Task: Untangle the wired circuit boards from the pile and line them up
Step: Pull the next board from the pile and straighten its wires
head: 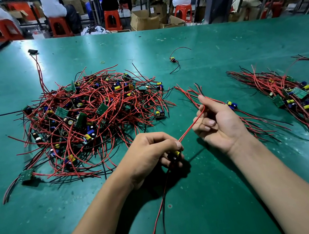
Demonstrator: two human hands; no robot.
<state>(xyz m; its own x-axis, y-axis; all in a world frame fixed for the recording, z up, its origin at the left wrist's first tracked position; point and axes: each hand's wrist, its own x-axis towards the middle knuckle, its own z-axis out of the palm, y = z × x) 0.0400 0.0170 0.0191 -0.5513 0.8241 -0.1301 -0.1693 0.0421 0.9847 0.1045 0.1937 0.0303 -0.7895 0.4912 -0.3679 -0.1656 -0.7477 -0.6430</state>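
Note:
A big tangled pile [93, 116] of small green circuit boards with red and black wires lies on the green table [223, 197], left of centre. My left hand [153, 153] grips one small board [175, 154] by its yellow capacitor; its red and black wires hang down toward me. A pair of red wires [189, 127] runs from that board up to my right hand [217, 121], whose fingers curl round them. Behind my right hand lies a small straightened bundle [235, 108]. A larger lined-up bundle [297, 94] lies at the right.
One lone wired board [173, 59] lies further back near the middle. A black part [33, 51] with a long red lead sits at the far left. People sit on orange stools [112, 20] beyond the table's far edge, with cardboard boxes.

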